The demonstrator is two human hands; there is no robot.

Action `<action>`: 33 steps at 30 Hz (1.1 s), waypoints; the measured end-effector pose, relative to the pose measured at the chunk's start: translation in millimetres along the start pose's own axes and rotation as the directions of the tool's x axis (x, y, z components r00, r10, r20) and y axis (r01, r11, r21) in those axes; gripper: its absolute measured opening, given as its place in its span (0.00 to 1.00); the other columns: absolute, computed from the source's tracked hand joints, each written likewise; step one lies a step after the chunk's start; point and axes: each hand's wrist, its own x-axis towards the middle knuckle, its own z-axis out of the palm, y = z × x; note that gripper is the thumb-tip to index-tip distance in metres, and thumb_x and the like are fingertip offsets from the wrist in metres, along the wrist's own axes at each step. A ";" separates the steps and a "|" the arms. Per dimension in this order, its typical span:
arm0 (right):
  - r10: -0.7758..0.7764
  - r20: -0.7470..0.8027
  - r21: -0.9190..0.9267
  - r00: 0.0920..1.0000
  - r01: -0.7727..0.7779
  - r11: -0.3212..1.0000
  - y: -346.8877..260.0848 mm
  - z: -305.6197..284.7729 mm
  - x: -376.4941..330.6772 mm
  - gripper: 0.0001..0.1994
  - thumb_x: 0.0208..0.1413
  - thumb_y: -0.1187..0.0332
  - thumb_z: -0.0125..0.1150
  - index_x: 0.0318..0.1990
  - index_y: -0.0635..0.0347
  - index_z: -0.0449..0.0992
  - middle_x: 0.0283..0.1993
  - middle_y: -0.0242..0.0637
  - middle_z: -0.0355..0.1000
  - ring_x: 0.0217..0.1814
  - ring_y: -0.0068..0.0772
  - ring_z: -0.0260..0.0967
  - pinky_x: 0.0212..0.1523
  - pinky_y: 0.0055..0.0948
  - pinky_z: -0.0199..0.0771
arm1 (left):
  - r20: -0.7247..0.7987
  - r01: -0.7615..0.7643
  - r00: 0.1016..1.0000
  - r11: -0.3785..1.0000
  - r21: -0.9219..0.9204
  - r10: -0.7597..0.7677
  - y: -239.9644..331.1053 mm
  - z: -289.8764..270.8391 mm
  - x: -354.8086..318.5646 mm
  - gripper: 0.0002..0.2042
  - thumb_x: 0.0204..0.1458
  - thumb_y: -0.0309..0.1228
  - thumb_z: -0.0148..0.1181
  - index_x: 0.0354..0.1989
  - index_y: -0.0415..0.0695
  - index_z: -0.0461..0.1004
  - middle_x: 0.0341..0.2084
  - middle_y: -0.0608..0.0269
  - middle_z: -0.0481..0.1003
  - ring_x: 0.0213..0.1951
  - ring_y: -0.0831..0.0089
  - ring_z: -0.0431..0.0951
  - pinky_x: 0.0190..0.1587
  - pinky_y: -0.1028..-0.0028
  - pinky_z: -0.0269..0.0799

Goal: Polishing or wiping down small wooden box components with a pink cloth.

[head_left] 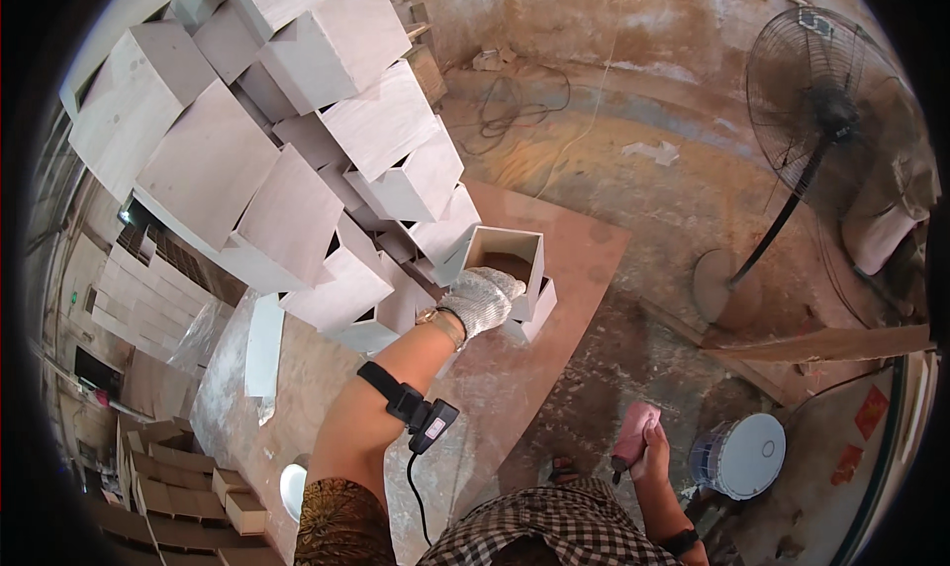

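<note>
My left hand [482, 300], in a whitish knit glove, reaches forward with its fingers curled over the near rim of an open white box [530, 254]. That box has a brown inside and rests on another pale box [537, 314]. My right hand [652, 455] is bare and low on the right, well apart from the boxes. It is wrapped round a dusty pink hand-held tool [634, 429] with a dark end; its exact kind I cannot make out.
Tall stacks of pale boxes [297, 200] rise at the left, close to my left arm. A brown board [594, 249] lies beneath the nearest boxes. At the right stand a black fan [831, 111] and a white-lidded bucket [750, 455]. A cable [510, 111] coils on the far floor.
</note>
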 end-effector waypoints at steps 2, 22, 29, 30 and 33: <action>0.012 -0.004 -0.003 1.000 -0.012 1.000 0.4 2.3 3.0 0.15 0.60 0.71 0.49 0.53 0.64 0.66 0.49 0.37 0.68 0.50 0.33 0.68 0.50 0.34 0.69 | 0.076 0.053 0.996 0.998 0.024 -0.055 6.7 -2.2 6.6 0.12 0.47 0.29 0.50 0.40 0.51 0.75 0.34 0.58 0.77 0.39 0.58 0.77 0.39 0.59 0.72; 0.037 0.032 -0.093 0.999 -0.034 0.995 24.0 -3.5 10.4 0.19 0.60 0.67 0.47 0.58 0.63 0.62 0.54 0.39 0.67 0.53 0.36 0.67 0.53 0.36 0.68 | -0.098 0.084 0.991 0.993 -0.089 -0.093 11.1 23.8 1.8 0.08 0.45 0.29 0.52 0.33 0.49 0.75 0.27 0.56 0.76 0.31 0.55 0.77 0.32 0.56 0.71; 0.045 0.094 -0.145 0.995 -0.031 0.989 24.8 8.0 5.6 0.21 0.59 0.67 0.49 0.58 0.64 0.61 0.54 0.39 0.67 0.53 0.36 0.67 0.53 0.35 0.68 | -0.196 0.155 0.967 0.986 -0.054 -0.162 27.4 11.9 -12.3 0.15 0.46 0.29 0.52 0.45 0.45 0.71 0.41 0.54 0.73 0.47 0.59 0.72 0.48 0.60 0.67; 0.040 0.123 -0.157 0.992 -0.021 0.987 24.2 12.9 3.3 0.21 0.58 0.67 0.49 0.58 0.65 0.61 0.53 0.39 0.67 0.53 0.36 0.67 0.53 0.34 0.68 | -0.357 0.151 0.923 0.989 -0.001 -0.142 34.4 16.2 -23.8 0.16 0.47 0.29 0.52 0.47 0.44 0.70 0.44 0.53 0.72 0.50 0.59 0.70 0.51 0.60 0.65; 0.070 0.247 -0.146 0.967 -0.034 0.989 25.1 35.0 -1.5 0.22 0.57 0.66 0.52 0.58 0.64 0.61 0.53 0.39 0.67 0.53 0.34 0.67 0.53 0.33 0.68 | -0.531 0.092 0.842 0.995 -0.027 -0.092 59.2 27.3 -74.5 0.19 0.49 0.32 0.52 0.51 0.45 0.68 0.48 0.54 0.69 0.53 0.59 0.67 0.56 0.59 0.61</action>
